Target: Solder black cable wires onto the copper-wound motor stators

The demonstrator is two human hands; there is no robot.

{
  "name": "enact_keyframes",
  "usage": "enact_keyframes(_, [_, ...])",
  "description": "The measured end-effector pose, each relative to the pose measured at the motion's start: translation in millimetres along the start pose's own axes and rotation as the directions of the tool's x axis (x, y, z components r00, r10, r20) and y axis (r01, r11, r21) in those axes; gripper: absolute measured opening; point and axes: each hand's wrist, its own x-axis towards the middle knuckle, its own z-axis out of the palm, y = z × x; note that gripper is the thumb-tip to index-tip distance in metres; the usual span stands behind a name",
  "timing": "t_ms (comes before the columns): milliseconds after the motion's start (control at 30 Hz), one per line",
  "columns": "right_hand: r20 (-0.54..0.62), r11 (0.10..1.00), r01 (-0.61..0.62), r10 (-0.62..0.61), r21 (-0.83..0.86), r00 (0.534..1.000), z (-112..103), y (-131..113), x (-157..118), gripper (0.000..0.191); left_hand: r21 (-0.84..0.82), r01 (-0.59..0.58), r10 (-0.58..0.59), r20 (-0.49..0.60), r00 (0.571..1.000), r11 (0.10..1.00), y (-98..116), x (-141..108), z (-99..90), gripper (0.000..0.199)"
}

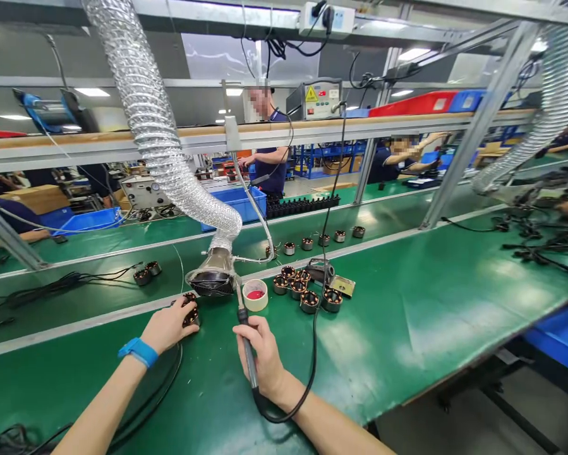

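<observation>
Closest in, both forearms reach forward over the green workbench [407,341]. The right hand [262,360] is closed in a pen-like grip around the dark handle of a soldering iron [246,335], which points up and away toward the fume hood; its black cord [307,373] loops out from under the wrist and runs up across the bench. The left hand [167,325], with a blue wristband [139,351] on its wrist, lies palm down with the fingers curled over a small copper-wound coil [191,316], holding it against the bench top just left of the iron's tip. More black cable curves under the left forearm.

Just beyond the hands, the metal mouth of the fume hood [212,278] hangs low over the coil, fed by a ribbed silver hose [155,126] that climbs to the top left. Beside it to the right sits a small round tub with red paste [255,294], then a cluster of finished coils [305,291] and an iron stand [331,278] behind them.

Farther back, a row of coils [321,240] lies on the belt strip, with two more coils [146,273] at the left. Beyond that stand blue bins [241,202], a shelf rail [122,142] with a control box [314,99], and other people at work on the far side.
</observation>
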Motion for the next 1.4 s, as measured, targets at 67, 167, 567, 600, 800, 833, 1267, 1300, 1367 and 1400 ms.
enact_keyframes(67, [0.005,1.0,0.002,-0.002,-0.002,1.0,0,0,0,0.028,-0.041,-0.042,0.043,0.017,0.999,0.998,-5,5,-0.8,0.043])
enact_keyframes(167, [0.01,1.0,-0.003,0.003,-0.007,1.0,-3,0,0,0.028,-0.095,-0.042,0.043,0.002,0.999,0.995,-8,9,-2.2,0.041])
enact_keyframes(567, [0.187,0.997,0.012,-0.025,0.071,0.982,2,5,-7,0.036,-0.015,0.354,-0.354,-0.081,0.932,0.935,-94,42,-46.9,0.047])
enact_keyframes(600, [0.229,0.997,0.013,-0.029,0.07,0.973,4,5,-8,0.035,-0.013,0.373,-0.373,-0.085,0.924,0.928,-106,54,-51.3,0.048])
enact_keyframes(800, [0.395,0.998,0.032,-0.052,0.057,0.917,13,9,-10,0.025,-0.048,0.41,-0.412,-0.041,0.91,0.911,-133,126,-35.7,0.056])
enact_keyframes(833, [0.41,0.998,0.029,-0.051,0.061,0.911,15,10,-10,0.024,-0.058,0.406,-0.408,-0.022,0.913,0.912,-130,135,-27.2,0.055])
enact_keyframes(1267, [0.45,0.97,-0.244,0.209,0.019,0.868,14,13,-11,0.02,-0.09,0.29,-0.255,0.284,0.924,0.953,-178,16,-39.4,0.047])
enact_keyframes(1300, [0.446,0.969,-0.246,0.21,0.023,0.87,13,11,-10,0.019,-0.088,0.307,-0.255,0.371,0.893,0.948,-186,-14,-41.1,0.053])
enact_keyframes(1367, [0.434,0.973,-0.227,0.186,0.045,0.881,11,7,-9,0.019,-0.11,0.364,-0.266,0.498,0.825,0.925,-195,-74,-37.3,0.068])
enact_keyframes(1400, [0.433,0.975,-0.216,0.171,0.057,0.885,10,5,-9,0.019,-0.136,0.395,-0.265,0.543,0.796,0.908,-197,-103,-31.5,0.074])
